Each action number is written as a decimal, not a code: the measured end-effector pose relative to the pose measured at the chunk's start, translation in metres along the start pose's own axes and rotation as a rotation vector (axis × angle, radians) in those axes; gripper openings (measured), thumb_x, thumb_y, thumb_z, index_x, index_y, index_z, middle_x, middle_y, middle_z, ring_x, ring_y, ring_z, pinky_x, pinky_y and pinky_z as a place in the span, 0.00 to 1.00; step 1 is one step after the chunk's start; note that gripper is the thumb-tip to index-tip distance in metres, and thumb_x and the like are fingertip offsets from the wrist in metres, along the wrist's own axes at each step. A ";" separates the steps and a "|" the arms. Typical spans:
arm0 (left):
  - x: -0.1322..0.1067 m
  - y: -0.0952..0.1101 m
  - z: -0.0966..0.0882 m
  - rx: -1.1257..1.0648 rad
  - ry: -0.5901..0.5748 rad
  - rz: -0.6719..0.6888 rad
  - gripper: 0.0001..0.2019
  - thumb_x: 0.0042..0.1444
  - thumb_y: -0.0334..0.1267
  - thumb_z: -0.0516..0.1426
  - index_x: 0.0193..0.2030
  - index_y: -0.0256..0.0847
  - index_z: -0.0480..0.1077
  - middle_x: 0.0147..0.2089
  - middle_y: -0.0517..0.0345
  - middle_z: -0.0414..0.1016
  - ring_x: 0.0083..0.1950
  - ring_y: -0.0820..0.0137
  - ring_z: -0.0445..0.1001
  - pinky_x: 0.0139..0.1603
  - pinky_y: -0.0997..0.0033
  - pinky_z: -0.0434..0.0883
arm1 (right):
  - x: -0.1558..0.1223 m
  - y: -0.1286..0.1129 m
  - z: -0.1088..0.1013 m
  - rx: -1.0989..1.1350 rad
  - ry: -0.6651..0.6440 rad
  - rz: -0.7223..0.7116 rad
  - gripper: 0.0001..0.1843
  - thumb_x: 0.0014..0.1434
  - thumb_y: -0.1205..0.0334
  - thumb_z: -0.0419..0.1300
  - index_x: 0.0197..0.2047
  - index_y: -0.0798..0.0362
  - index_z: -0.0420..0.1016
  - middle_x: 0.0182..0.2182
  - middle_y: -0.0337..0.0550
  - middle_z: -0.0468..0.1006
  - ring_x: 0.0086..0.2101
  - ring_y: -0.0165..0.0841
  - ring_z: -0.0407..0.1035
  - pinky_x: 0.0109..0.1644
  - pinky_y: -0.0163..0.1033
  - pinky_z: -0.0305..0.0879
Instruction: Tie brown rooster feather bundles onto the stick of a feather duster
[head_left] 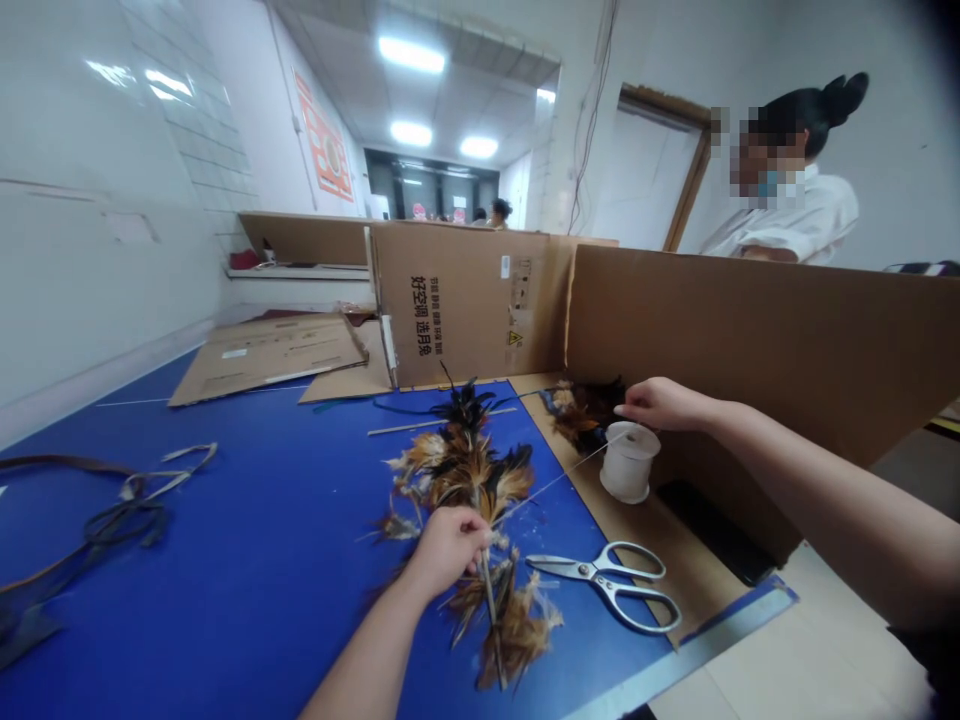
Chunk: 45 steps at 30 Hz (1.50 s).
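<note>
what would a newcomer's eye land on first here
Probably the brown-and-black feathered stick in the middle of the blue table, held by the left hand. Next might come the silver scissors to its right and the white thread spool beyond them, close to the right hand.

Pale walls (907,170), bright ceiling lights (412,55), wood-framed doorway (654,165)

On the table (247,570), a feathered stick (457,470) lies mid-way, tangled straps (135,490) far to its left. Scissors (585,570) lie to its right, handles reaching onto a cardboard sheet (697,590). There stands a thread spool (627,475), loose feathers (574,420) behind it, a phone (716,530) to its right. Cardboard panels (472,320) stand behind and right.
</note>
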<state>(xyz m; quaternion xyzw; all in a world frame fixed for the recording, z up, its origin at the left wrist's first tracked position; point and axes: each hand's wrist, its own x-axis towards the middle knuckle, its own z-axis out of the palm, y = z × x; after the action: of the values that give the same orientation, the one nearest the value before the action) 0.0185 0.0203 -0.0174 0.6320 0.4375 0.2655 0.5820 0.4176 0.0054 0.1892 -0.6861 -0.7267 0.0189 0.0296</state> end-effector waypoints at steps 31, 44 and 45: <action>-0.001 0.002 -0.001 0.025 -0.001 0.025 0.07 0.52 0.36 0.64 0.26 0.36 0.73 0.20 0.60 0.71 0.20 0.73 0.70 0.24 0.73 0.70 | 0.039 -0.088 -0.160 -0.268 0.313 -0.201 0.27 0.63 0.42 0.62 0.20 0.50 0.69 0.16 0.35 0.60 0.21 0.27 0.51 0.29 0.41 0.54; 0.002 -0.002 0.002 -0.004 0.005 0.009 0.10 0.50 0.39 0.65 0.25 0.38 0.71 0.19 0.61 0.71 0.19 0.73 0.69 0.23 0.73 0.68 | 0.062 -0.089 -0.174 0.104 0.747 -0.026 0.22 0.68 0.46 0.56 0.40 0.57 0.80 0.25 0.44 0.70 0.28 0.34 0.62 0.35 0.42 0.63; 0.003 -0.003 0.002 -0.011 0.004 0.011 0.10 0.50 0.39 0.65 0.25 0.38 0.71 0.19 0.61 0.71 0.19 0.73 0.69 0.23 0.73 0.68 | 0.064 -0.096 -0.161 0.090 0.686 -0.069 0.20 0.67 0.47 0.58 0.41 0.56 0.80 0.29 0.47 0.74 0.31 0.36 0.65 0.38 0.44 0.66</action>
<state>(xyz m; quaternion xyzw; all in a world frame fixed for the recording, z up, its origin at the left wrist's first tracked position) 0.0208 0.0214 -0.0215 0.6304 0.4339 0.2725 0.5832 0.3296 0.0611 0.3578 -0.6254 -0.6956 -0.1820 0.3031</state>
